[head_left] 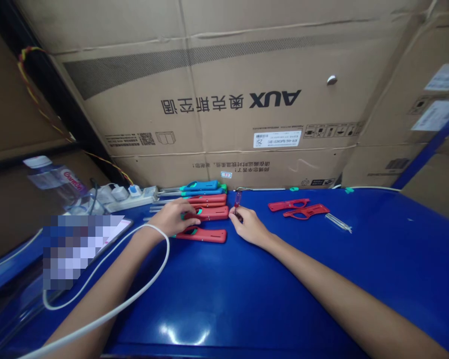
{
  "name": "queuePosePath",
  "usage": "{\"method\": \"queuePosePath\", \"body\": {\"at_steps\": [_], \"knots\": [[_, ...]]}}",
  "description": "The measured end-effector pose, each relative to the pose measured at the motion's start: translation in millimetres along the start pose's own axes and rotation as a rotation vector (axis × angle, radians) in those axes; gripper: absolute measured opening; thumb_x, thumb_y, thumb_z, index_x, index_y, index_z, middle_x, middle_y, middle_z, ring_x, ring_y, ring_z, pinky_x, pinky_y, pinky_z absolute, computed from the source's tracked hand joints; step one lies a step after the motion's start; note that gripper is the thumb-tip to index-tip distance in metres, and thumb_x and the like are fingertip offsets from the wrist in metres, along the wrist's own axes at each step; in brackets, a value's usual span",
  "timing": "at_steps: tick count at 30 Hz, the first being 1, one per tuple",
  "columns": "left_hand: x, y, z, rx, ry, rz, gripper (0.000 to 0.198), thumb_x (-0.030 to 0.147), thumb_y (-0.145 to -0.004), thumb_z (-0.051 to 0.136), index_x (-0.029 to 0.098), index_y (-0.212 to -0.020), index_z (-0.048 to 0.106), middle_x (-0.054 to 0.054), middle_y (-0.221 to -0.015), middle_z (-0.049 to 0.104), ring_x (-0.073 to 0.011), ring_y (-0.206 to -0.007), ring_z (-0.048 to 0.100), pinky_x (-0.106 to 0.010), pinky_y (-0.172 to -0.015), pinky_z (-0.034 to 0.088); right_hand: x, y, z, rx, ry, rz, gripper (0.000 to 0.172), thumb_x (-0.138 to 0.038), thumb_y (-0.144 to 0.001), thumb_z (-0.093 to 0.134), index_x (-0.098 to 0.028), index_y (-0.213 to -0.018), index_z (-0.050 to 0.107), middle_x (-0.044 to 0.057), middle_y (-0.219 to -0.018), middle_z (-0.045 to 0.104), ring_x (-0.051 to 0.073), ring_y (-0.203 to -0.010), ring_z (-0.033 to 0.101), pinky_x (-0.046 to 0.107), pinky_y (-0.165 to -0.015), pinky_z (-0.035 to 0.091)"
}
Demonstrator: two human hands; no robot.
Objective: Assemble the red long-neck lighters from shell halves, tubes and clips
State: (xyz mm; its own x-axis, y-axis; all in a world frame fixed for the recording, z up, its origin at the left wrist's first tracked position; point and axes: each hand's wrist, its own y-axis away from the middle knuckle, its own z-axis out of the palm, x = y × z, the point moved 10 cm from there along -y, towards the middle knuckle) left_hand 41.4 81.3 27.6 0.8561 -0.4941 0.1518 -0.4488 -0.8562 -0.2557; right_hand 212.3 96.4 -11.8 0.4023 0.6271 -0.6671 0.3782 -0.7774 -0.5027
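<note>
**Both our hands busy beside a tight row of lighters**

Our left hand [171, 218] has its fingers wrapped around a red lighter [214, 214], thumb on the near side, at the trigger opening. To the right of that lighter's end, our right hand [251, 225] pinches a small screwdriver [238, 198], its clear purplish handle rising above the fingers; we cannot make out its tip.

Just nearer us than the left fingers lies a loose red lighter [205, 235]. Just beyond them come more red lighters [208, 200], then blue lighters [200, 186]. Well to the right of the right fingers, red casing pieces [307, 212] rest beside thin metal rods [338, 222] on the bench [284, 299].

The likeliest trouble, we judge, is crowding: a sideways push from the left fingers could knock the neighbouring lighters askew. With the screwdriver held only by fingertips, a twist could make it slip and scratch a casing or jab the left fingers. The rods look apt to roll if our right arm brushes them. The white cable [167, 249] looping across our left forearm could snag as that arm draws back.
</note>
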Motion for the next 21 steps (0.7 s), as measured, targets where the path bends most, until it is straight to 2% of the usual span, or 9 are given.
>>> {"method": "queuePosePath", "body": {"at_steps": [2, 5, 8, 12, 17, 21], "knots": [[5, 3, 3.2, -0.100, 0.020, 0.001, 0.027, 0.047, -0.075, 0.069, 0.021, -0.076, 0.072, -0.003, -0.078, 0.071, -0.0182, -0.072, 0.064, -0.027, -0.067, 0.049, 1, 0, 0, 0.001, 0.000, -0.001, 0.014, -0.021, -0.090, 0.046, -0.019, -0.081, 0.056, 0.002, -0.073, 0.062, 0.016, -0.066, 0.056, 0.026, -0.065, 0.041], [9, 7, 13.1, -0.218, 0.026, -0.013, 0.025, 0.044, -0.062, 0.078, 0.022, -0.074, 0.073, 0.000, -0.072, 0.070, -0.0172, -0.065, 0.063, -0.024, -0.058, 0.045, 1, 0, 0, 0.003, 0.002, 0.001, 0.014, -0.021, -0.090, 0.046, -0.019, -0.080, 0.056, 0.002, -0.073, 0.062, 0.016, -0.065, 0.055, 0.026, -0.065, 0.040], [6, 9, 22.1, -0.256, 0.009, -0.053, 0.028, 0.038, -0.056, 0.081, 0.022, -0.077, 0.072, 0.000, -0.071, 0.069, -0.0182, -0.064, 0.063, -0.024, -0.055, 0.044, 1, 0, 0, 0.003, 0.002, 0.006, 0.014, -0.021, -0.090, 0.046, -0.019, -0.080, 0.056, 0.002, -0.072, 0.061, 0.015, -0.064, 0.055, 0.026, -0.064, 0.040], [7, 10, 30.1, -0.284, 0.021, -0.063, 0.022, 0.029, -0.058, 0.079, 0.021, -0.076, 0.069, 0.001, -0.069, 0.068, -0.0168, -0.061, 0.062, -0.023, -0.052, 0.043, 1, 0, -1, 0.003, 0.002, 0.011, 0.014, -0.021, -0.090, 0.046, -0.019, -0.081, 0.056, 0.002, -0.072, 0.061, 0.015, -0.065, 0.055, 0.026, -0.064, 0.040], [19, 10, 21.1, -0.252, 0.063, 0.008, 0.013, 0.025, -0.069, 0.072, 0.021, -0.081, 0.069, 0.002, -0.068, 0.069, -0.0145, -0.061, 0.064, -0.021, -0.054, 0.044, 2, -1, 0, 0.005, -0.004, 0.013, 0.014, -0.021, -0.090, 0.046, -0.018, -0.082, 0.058, 0.003, -0.073, 0.062, 0.016, -0.065, 0.056, 0.027, -0.065, 0.041], [27, 8, -2.8, -0.111, 0.072, 0.075, 0.014, 0.031, -0.078, 0.068, 0.021, -0.087, 0.072, -0.001, -0.077, 0.072, -0.0158, -0.069, 0.066, -0.023, -0.065, 0.048, 6, -2, 1, 0.010, -0.008, 0.015, 0.014, -0.020, -0.089, 0.046, -0.017, -0.083, 0.059, 0.004, -0.073, 0.063, 0.016, -0.065, 0.056, 0.026, -0.064, 0.041]]}}
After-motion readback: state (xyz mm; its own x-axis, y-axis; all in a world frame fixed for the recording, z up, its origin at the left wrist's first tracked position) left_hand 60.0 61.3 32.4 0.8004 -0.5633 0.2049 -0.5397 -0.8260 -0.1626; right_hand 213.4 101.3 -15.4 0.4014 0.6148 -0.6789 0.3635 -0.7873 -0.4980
